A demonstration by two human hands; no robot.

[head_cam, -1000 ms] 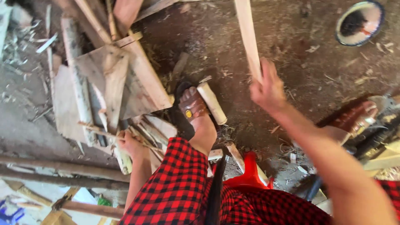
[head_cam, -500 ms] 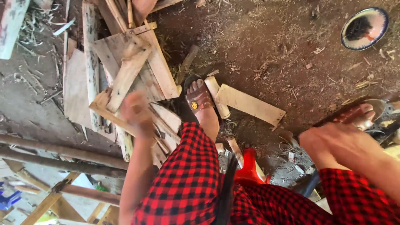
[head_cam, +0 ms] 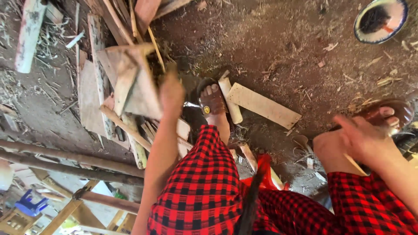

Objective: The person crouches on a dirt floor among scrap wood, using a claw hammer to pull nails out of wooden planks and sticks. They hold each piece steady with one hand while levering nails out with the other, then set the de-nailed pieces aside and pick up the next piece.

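L hand [head_cam: 172,93] is at centre-left of frame, reaching onto the wood pile [head_cam: 126,87]. Fingers are curled on or against the edge of a flat board [head_cam: 141,93], but the grip is hidden behind the hand, so can't tell if it's closed on it or just touching.

R hand [head_cam: 361,139] is at right edge, mid-height, resting on the R knee. Fingers are loosely bent with a thin pale stick [head_cam: 355,164] under them, prob pinched, though not clear.

A plank [head_cam: 264,105] lies flat on the dirt floor [head_cam: 283,56] just right of the sandalled foot [head_cam: 212,102], touching a short round billet [head_cam: 230,101].

Risks, as judged:
- Pile is stacked loose and tilted. Pulling one board could let the others slide onto the foot right beside it.
- Rough split edges and bare hands mean splinters are likely.
- Toes are open in the sandal, and offcuts lie around both feet.
- The red stool [head_cam: 263,167] is low, and the lean to the L could tip the balance.

Containers: a bowl [head_cam: 381,19] at upper right of frame, w/ blue rim and pale inside. It holds a dark patch and a small reddish bit, can't tell what. It sits well apart from both hands.
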